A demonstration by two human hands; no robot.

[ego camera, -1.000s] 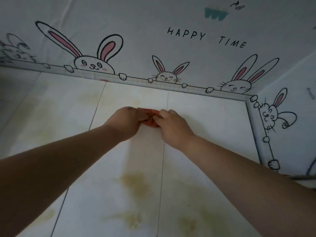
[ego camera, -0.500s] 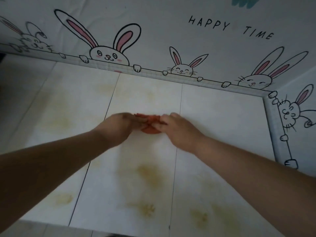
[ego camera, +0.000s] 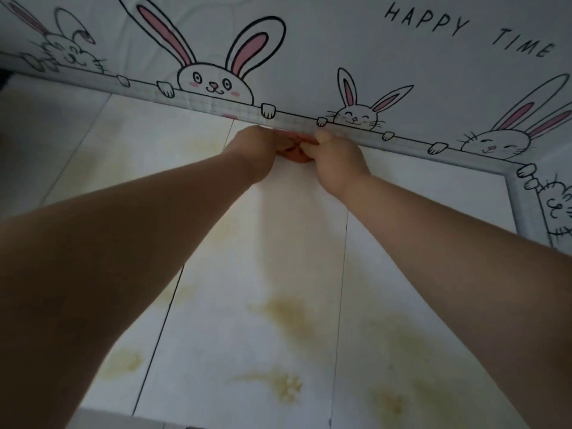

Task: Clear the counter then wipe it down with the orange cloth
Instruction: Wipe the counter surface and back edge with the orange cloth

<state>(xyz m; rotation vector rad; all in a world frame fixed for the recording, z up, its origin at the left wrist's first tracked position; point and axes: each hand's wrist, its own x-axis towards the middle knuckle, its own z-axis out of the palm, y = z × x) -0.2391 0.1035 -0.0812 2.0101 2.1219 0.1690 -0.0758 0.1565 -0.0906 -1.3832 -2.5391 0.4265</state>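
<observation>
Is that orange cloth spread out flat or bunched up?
Bunched up: only a small wad of orange cloth shows between the left hand and right hand.

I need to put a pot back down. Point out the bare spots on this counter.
Nearly all of the counter is bare: the right tile up to the corner trim, the left tiles toward the back wall, and the stained near edge. Only the middle back is taken, where the left hand and right hand press the orange cloth.

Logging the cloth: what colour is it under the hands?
Orange small cloth, seen in the head view.
</observation>
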